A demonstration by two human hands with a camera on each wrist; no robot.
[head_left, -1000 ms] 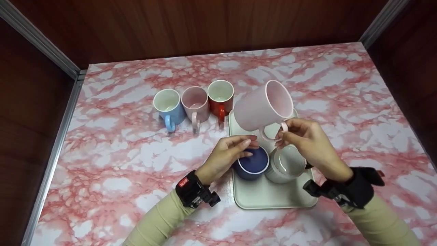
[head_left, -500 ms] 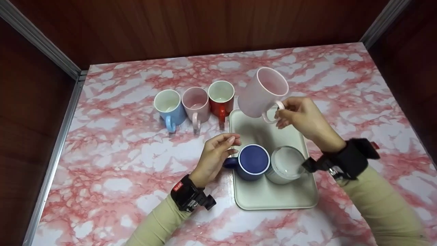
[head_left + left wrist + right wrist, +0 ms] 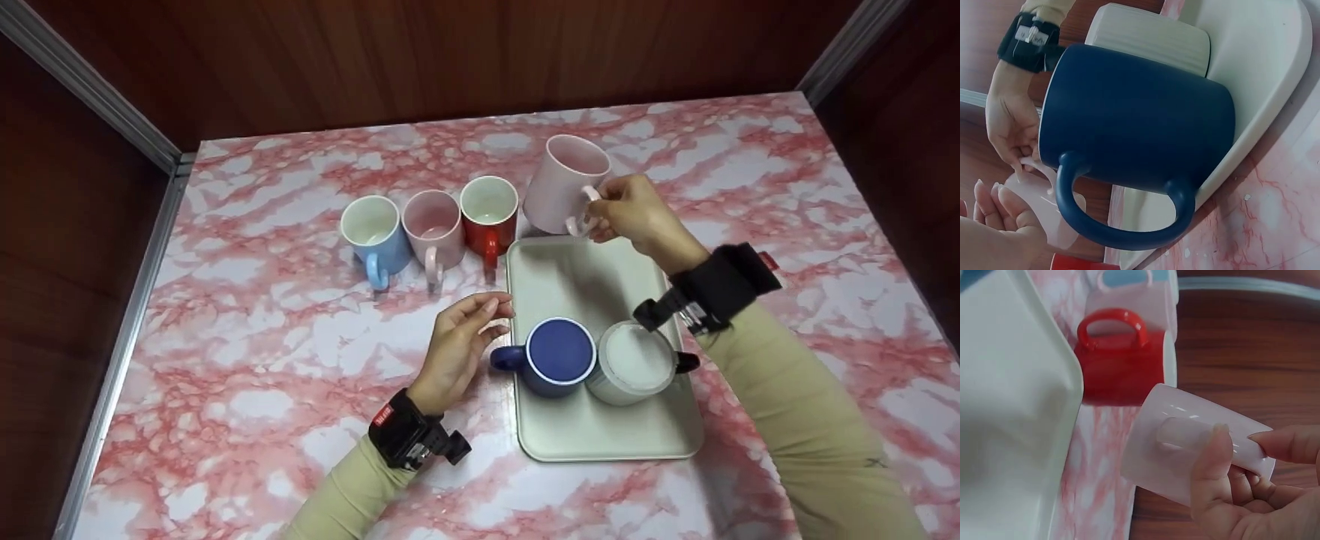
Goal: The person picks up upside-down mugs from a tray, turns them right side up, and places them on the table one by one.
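Note:
My right hand (image 3: 637,214) pinches the handle of a pale pink mug (image 3: 559,195), tilted behind the tray, to the right of the red mug (image 3: 489,217). In the right wrist view, thumb and fingers hold this pink mug (image 3: 1179,439) at its handle, close beside the red mug (image 3: 1123,368). My left hand (image 3: 457,345) hovers by the tray's left edge with loosely bent fingers and nothing in them. Nearest to it is the handle of a dark blue mug (image 3: 559,352), which stands on the cream tray (image 3: 600,439) next to a whitish ribbed mug (image 3: 634,375) with a black handle.
Left of the red mug stand a second pink mug (image 3: 433,232) and a light blue mug (image 3: 375,232), close in a row with handles toward me. The marbled red-and-white table (image 3: 247,345) is bordered by dark wood panels (image 3: 480,60) at the back and sides.
My right hand has carried the pink mug from above the tray away from me, beyond its far edge, and the mug is more upright. My left hand has drawn back left from the blue mug.

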